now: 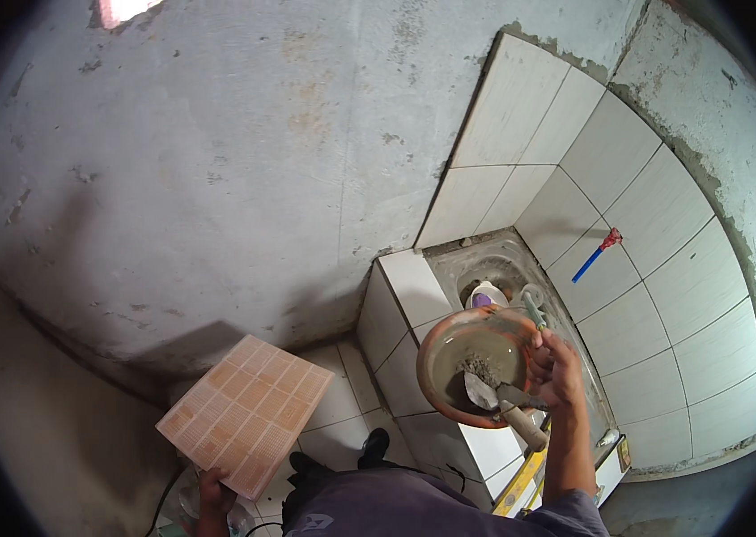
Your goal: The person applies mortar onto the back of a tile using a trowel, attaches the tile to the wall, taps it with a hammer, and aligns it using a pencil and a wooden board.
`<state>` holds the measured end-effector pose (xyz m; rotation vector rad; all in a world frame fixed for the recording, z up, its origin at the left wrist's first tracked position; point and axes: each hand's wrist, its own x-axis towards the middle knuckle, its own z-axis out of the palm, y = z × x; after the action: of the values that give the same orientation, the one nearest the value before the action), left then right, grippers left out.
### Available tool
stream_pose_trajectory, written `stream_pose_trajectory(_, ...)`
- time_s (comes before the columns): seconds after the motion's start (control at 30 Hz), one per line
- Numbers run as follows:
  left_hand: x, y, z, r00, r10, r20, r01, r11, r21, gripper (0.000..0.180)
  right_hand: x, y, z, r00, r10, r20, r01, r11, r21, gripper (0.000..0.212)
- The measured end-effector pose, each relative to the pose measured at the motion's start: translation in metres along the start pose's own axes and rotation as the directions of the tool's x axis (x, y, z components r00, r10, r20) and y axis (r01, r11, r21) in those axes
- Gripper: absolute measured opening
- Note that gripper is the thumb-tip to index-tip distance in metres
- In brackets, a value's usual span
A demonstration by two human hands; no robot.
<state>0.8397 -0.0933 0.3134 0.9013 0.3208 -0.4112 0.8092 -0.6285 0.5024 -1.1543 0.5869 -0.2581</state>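
Observation:
At the lower left, my left hand point(214, 490) grips the near corner of a square ceramic tile point(244, 416). The tile's reddish-brown ribbed back is turned up. On the right, my right hand point(561, 369) is above the rim of an orange-brown bowl point(425, 380), fingers bent and closed around a slim green-grey object point(535, 310) whose kind I cannot make out. Grey wet mortar point(484, 365) and watery mix lie in the bowl. A trowel point(526, 427) rests in it, its blade in the mix and its wooden handle over the near rim.
The bowl stands over a white-tiled counter point(418, 285) with a dirty metal sink point(521, 255). Below lies a yellow spirit level point(521, 483). A blue pipe stub point(586, 264) juts from the tiled wall point(655, 224). My shoes point(376, 445) are on the tiled floor point(333, 438).

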Motion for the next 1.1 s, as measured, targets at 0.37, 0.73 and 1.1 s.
stream_pose_trajectory(0.37, 0.049, -0.007, 0.054, 0.990, -0.093, 0.102, 0.082, 0.990, 0.112, 0.065, -0.021, 0.025, -0.074, 0.978, -0.064, -0.196, 0.088, 0.989, 0.117, 0.025)
stream_pose_trajectory(0.73, 0.097, 0.013, 0.062, 0.913, -0.080, 0.399, -0.005, 0.978, 0.207, 0.062, -0.028, 0.037, -0.133, 0.921, -0.152, -0.358, 0.149, 0.988, -0.038, 0.013)
stream_pose_trajectory(1.1, 0.064, 0.009, 0.114, 0.916, -0.087, 0.391, 0.008, 0.980, 0.200, 0.062, -0.047, 0.052, -0.196, 0.844, -0.213, -0.492, -0.092, 0.846, -0.525, 0.031)
